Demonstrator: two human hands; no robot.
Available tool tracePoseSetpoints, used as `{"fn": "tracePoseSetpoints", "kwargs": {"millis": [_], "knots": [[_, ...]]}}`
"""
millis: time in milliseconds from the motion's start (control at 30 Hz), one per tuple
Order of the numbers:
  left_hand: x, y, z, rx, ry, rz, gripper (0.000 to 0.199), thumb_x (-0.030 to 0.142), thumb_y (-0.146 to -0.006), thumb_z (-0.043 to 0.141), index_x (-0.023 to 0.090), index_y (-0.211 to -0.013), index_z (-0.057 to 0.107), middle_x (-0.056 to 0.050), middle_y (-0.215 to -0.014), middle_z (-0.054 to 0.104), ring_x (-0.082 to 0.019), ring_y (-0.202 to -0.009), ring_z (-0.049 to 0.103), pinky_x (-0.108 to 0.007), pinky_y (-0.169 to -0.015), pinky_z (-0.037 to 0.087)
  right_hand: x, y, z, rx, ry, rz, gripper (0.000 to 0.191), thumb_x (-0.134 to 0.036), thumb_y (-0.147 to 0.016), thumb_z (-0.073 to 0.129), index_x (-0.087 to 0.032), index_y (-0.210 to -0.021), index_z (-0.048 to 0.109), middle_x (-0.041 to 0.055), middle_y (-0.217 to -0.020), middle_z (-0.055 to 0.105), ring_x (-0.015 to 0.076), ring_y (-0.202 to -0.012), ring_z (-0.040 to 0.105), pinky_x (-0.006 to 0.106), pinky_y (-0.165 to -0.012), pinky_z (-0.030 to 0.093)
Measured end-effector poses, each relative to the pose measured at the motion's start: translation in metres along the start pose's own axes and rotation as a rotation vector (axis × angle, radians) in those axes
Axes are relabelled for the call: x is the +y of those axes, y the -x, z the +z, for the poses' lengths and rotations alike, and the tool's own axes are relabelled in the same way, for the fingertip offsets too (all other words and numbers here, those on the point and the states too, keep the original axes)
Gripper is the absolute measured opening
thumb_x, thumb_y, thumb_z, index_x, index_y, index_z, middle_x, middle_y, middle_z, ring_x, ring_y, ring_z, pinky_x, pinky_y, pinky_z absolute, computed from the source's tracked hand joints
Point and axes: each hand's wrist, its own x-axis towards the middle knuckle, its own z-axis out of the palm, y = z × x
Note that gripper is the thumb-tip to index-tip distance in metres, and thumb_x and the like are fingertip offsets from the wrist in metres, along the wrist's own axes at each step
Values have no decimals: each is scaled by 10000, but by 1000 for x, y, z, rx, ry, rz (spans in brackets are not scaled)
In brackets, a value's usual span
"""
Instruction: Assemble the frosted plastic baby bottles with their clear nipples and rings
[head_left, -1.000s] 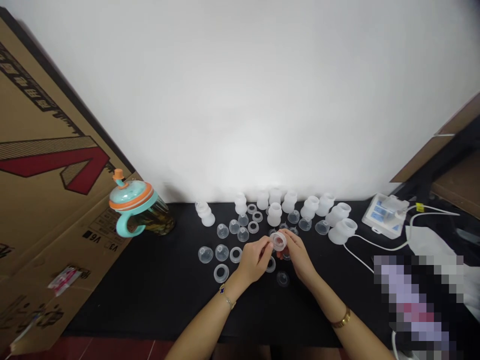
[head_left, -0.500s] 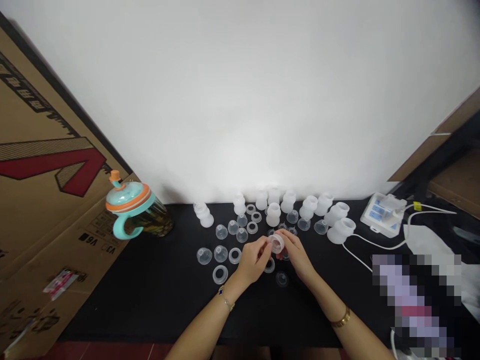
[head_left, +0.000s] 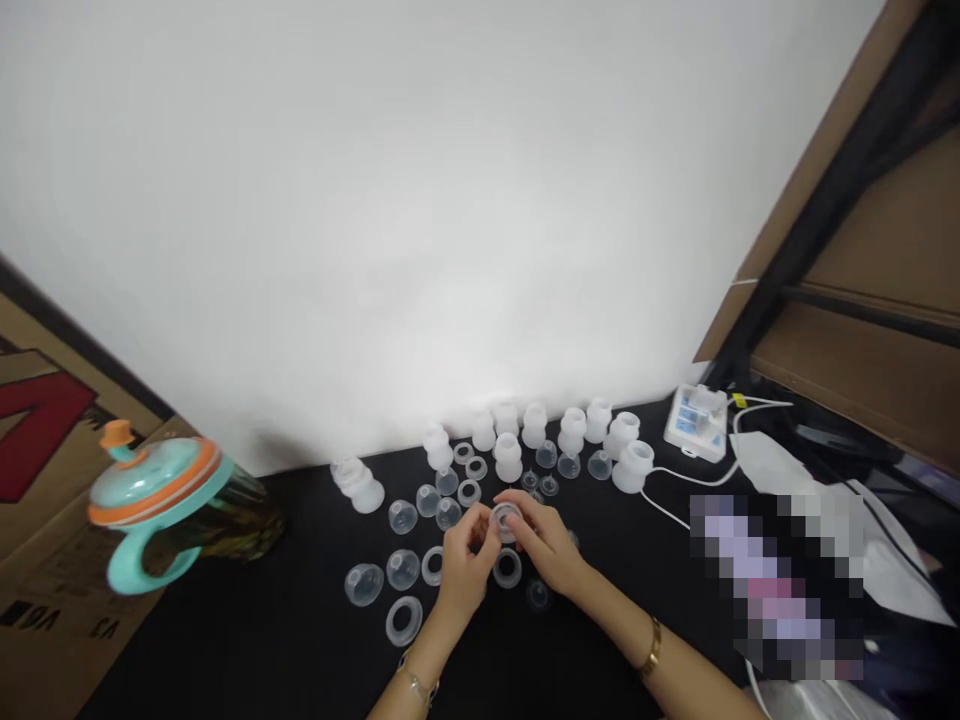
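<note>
Between my hands is a small translucent ring-shaped piece (head_left: 506, 518). My left hand (head_left: 469, 556) pinches its left side, and my right hand (head_left: 546, 540) wraps round its right side with the thumb over it. Clear domes (head_left: 403, 569) and flat rings (head_left: 404, 621) lie on the black table to the left of my hands. Another ring (head_left: 508, 568) lies just below the held piece, between my wrists. White bottle-shaped parts (head_left: 508, 458) stand beyond my hands, several of them in a row by the wall.
A jug (head_left: 161, 500) with a turquoise and orange lid stands at the left by a cardboard box (head_left: 45, 570). On the right are a white power strip (head_left: 696, 422) with cables, a white sheet (head_left: 780, 470) and a pixelated object (head_left: 772, 590).
The camera view has shifted and tilted to the right, so the table items appear further left and lower. The held piece now faces more upward, with my right thumb over it.
</note>
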Motion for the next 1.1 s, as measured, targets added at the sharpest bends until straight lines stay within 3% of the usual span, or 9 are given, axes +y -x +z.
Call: {"fn": "tracePoseSetpoints", "kwargs": {"millis": [200, 333, 500, 767, 933, 1100], "knots": [[0, 1, -2, -8, -176, 107, 271, 349, -925, 505, 180, -714, 525, 46, -594, 446, -103, -540, 416, -213, -524, 325, -9, 3, -3, -35, 255, -74, 261, -351, -991, 475, -217, -1183, 589, -12, -787, 641, 135, -640, 560, 233, -626, 392], [-4, 3, -3, -14, -350, 205, 198, 248, -878, 525, 194, -695, 472, 58, -588, 427, -95, -529, 427, -208, -532, 326, -9, 3, -3, -48, 295, -76, 148, -278, -962, 481, -215, -1053, 580, -32, -728, 609, 125, -599, 537, 222, -610, 373], [-6, 7, -4, -24, -503, 293, 186, 248, -892, 517, 202, -713, 488, 54, -576, 469, -102, -508, 463, -216, -532, 343, -7, 3, -4, -73, 291, -83, 101, -260, -927, 506, -219, -1008, 551, -44, -695, 579, 125, -576, 522, 222, -594, 352], [-4, 7, -3, -39, -565, 315, 129, 271, -953, 460, 208, -906, 561, 34, -611, 569, -129, -508, 548, -228, -525, 374, -5, 3, -3, -45, 216, -38, 73, -227, -932, 472, -223, -999, 500, -62, -666, 512, 121, -565, 468, 226, -572, 317], [-4, 7, -1, -19, -573, 282, 129, 259, -956, 444, 212, -885, 540, 35, -596, 551, -133, -503, 542, -235, -513, 349, -4, 2, 0, -71, 122, 23, 99, -261, -976, 426, -219, -1039, 490, -74, -618, 494, 123, -538, 459, 228, -547, 310], [-3, 7, -1, -12, -515, 236, 106, 248, -915, 486, 215, -827, 534, 39, -597, 542, -120, -513, 521, -223, -530, 360, -9, -1, -5, -181, 129, 39, 173, -260, -980, 394, -210, -1075, 530, -54, -631, 551, 134, -555, 514, 236, -563, 341]]}}
